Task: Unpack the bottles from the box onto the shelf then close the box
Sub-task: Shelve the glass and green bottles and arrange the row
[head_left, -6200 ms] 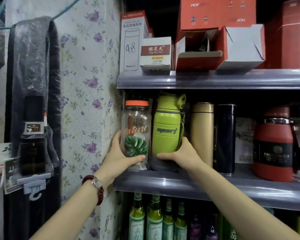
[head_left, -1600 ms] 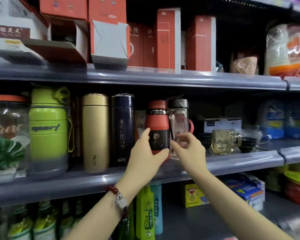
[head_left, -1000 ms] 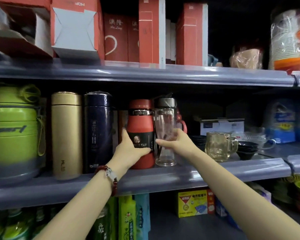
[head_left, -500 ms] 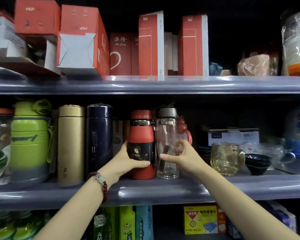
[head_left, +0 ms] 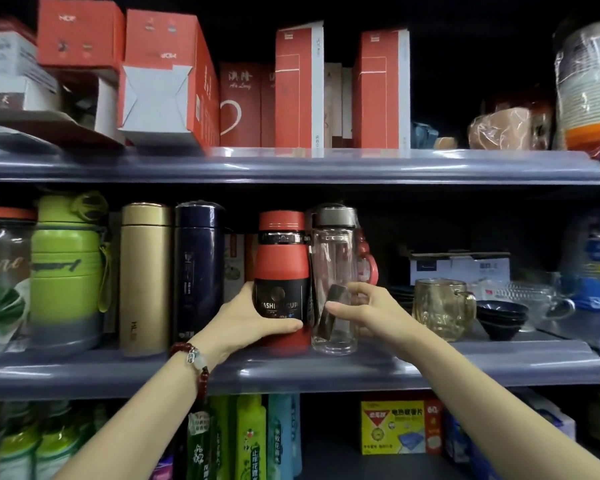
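Observation:
On the middle shelf a red bottle with a black label stands upright. My left hand is wrapped around its lower part. Right beside it stands a clear glass bottle with a grey cap. My right hand grips its lower half with thumb and fingers. Left of them stand a navy bottle, a gold bottle, a green sport bottle and a clear jar with an orange lid. An open red box sits on the upper shelf.
A yellow glass mug, stacked dark bowls and a glass cup stand right of the bottles. Red cartons line the upper shelf. Green bottles and a yellow packet fill the shelf below.
Both hands stay on the red and clear bottles, which have settled upright near the shelf's front. The camera has shifted slightly.

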Demonstrator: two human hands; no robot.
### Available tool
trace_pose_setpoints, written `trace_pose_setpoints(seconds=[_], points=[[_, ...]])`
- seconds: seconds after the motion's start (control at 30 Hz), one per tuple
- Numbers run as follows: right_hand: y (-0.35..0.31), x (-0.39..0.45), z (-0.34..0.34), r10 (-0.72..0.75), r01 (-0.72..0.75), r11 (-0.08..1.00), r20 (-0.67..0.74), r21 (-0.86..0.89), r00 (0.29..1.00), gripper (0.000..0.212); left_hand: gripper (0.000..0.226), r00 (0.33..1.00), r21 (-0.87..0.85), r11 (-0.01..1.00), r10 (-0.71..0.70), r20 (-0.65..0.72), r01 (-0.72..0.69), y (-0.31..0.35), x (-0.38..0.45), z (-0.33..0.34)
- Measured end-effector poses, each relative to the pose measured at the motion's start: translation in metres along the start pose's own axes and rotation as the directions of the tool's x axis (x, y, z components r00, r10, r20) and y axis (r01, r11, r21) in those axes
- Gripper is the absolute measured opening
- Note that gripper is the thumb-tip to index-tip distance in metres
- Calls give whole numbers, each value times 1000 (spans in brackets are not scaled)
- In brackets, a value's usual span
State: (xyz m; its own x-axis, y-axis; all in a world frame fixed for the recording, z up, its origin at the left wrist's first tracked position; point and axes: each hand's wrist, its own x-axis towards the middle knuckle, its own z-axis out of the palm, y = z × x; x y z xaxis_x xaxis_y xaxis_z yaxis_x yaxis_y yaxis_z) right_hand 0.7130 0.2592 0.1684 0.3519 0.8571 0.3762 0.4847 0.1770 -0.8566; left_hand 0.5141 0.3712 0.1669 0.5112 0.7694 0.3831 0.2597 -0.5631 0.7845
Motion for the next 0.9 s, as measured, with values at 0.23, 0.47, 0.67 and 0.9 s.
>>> trace_pose_setpoints(seconds=[0.23, 0.47, 0.67, 0.9], points=[[-6, 1, 10, -8, 8, 1000, -5, -16, 1000, 81, 94, 999, -4, 999, -32, -14, 32, -2, 2, -5], [-11, -3, 23, -17, 17, 999, -5, -47, 1000, 79, 107, 997, -37, 996, -76, -11, 75, -9, 4, -11], [-11, -9, 29, -43, 40, 998, -72, -44, 996, 70, 95, 981, -55, 983, -179, -75, 175, -2, -5, -5], [-13, -11, 32, -59, 42, 993, -149, -111, 987, 81, 77, 983, -31, 983, -182, -22, 181, -2, 1, -12]])
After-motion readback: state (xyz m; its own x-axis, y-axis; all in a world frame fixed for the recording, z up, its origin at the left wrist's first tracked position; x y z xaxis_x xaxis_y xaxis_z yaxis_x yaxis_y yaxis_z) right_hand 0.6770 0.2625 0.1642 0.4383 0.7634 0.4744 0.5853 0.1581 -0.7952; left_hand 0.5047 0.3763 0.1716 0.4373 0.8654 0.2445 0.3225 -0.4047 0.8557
